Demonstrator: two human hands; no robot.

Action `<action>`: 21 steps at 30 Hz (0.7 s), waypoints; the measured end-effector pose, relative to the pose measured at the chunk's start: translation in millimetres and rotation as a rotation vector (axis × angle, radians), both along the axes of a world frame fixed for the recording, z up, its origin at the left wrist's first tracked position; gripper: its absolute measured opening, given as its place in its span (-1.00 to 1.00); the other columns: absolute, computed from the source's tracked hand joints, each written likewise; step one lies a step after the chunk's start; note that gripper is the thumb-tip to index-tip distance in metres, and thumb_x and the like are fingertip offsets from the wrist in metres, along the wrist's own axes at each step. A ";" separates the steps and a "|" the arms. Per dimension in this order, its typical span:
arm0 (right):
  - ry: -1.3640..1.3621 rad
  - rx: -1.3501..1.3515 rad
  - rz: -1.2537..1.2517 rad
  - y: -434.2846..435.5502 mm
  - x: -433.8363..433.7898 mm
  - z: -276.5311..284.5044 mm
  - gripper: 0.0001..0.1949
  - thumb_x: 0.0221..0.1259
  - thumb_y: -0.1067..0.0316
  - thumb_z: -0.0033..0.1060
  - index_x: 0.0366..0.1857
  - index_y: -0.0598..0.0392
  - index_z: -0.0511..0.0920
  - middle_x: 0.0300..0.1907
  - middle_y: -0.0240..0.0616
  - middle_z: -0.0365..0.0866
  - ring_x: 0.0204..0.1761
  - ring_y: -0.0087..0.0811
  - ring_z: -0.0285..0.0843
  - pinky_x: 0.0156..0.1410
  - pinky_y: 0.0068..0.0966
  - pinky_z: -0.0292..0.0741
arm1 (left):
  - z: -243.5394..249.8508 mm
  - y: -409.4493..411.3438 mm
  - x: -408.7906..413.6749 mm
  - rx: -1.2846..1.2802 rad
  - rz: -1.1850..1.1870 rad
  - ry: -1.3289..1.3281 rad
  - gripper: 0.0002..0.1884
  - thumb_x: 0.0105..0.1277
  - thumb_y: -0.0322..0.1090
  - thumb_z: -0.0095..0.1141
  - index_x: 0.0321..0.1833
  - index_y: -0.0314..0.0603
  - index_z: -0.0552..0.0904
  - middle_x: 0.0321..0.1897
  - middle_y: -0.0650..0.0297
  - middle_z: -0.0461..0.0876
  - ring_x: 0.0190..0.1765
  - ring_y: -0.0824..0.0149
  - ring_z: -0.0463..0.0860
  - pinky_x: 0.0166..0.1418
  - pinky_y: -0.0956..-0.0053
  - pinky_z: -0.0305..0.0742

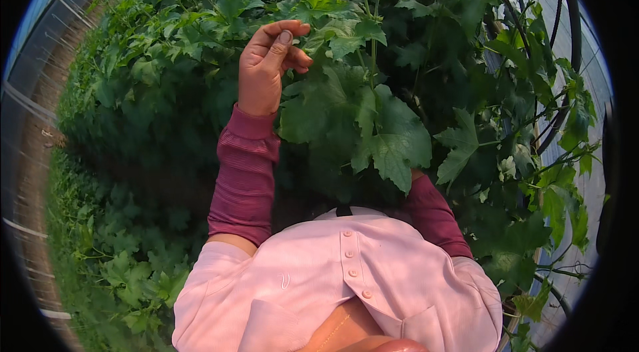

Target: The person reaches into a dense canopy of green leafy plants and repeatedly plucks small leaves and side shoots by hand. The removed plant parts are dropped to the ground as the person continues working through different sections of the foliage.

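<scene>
My left hand [272, 60] is raised at the edge of the foliage, fingers loosely curled and the thumb resting near the index finger. No object shows in it, though a thin tendril or stem between the fingers cannot be ruled out. Just right of its fingertips are lobed green vine leaves [344, 37] and an upright green stem [373, 52]. A broad leaf [399, 139] hangs in front of my right forearm, which is in a maroon sleeve [439, 217]. Only a sliver of my right wrist [415, 173] shows; the right hand itself is hidden behind leaves.
Dense leafy vines [164, 42] fill the left and the front. More vines climb dark curved pipes [574, 27] beside plastic sheeting [594, 102] at the right. A strip of bare soil [35, 152] runs along the far left, by a greenhouse wall.
</scene>
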State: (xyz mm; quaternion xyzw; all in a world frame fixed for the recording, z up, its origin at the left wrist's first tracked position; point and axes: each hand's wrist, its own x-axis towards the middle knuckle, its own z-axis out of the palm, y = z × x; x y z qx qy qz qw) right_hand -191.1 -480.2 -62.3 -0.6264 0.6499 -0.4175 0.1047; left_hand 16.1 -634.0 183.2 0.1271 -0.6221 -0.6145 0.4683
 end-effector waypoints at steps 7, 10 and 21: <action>0.098 -0.057 0.009 17.6 3.8 -7.5 -0.60 0.13 0.08 0.22 -0.01 0.08 0.55 0.01 -0.11 0.58 0.03 -0.04 0.51 0.17 -0.20 0.43 | 44.6 -11.6 -107.9 0.117 -0.192 -0.147 -0.70 0.42 -0.34 0.03 0.15 -0.29 0.42 -0.11 0.19 0.61 -0.24 0.34 0.70 -0.24 0.49 0.64; 0.128 0.099 0.129 12.8 -1.2 -31.4 -0.53 0.08 0.09 0.28 0.06 0.08 0.51 0.06 -0.09 0.54 0.06 -0.06 0.49 0.19 -0.22 0.42 | 24.8 -27.3 -110.0 0.174 -0.201 -0.183 -0.73 0.41 -0.34 0.05 0.09 -0.25 0.43 -0.13 0.21 0.61 -0.27 0.34 0.69 -0.26 0.48 0.63; -0.082 0.503 0.346 -14.4 -77.5 -58.7 -0.51 0.25 0.10 0.15 0.20 0.11 0.41 0.17 -0.10 0.48 0.11 -0.19 0.50 0.20 -0.28 0.45 | -130.0 44.8 -43.0 0.404 -0.371 -0.300 -0.73 0.48 -0.16 -0.05 0.02 -0.21 0.45 -0.23 0.31 0.53 -0.35 0.41 0.62 -0.39 0.55 0.55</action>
